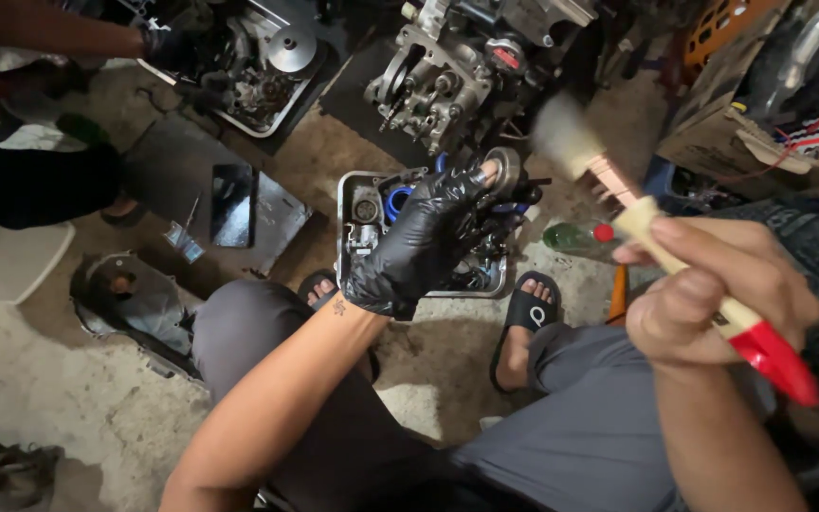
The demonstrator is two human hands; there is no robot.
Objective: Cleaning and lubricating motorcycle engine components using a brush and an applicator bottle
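My left hand (421,242), in a black glove, holds a round metal engine part (504,169) by its edge over a metal tray (345,204). The tray holds dark small parts and a blue ring (396,201). My right hand (718,289), bare, grips a paintbrush (632,213) with a wooden handle, a red end and pale bristles. The bristles (561,133) point up and left, close to the round part and blurred.
An engine block (447,76) stands behind the tray. Another person's gloved hand (158,43) works over a second tray (267,66) at the upper left. A cardboard box (741,133) sits at the right. A green bottle (575,237) lies on the dirt floor by my sandalled feet.
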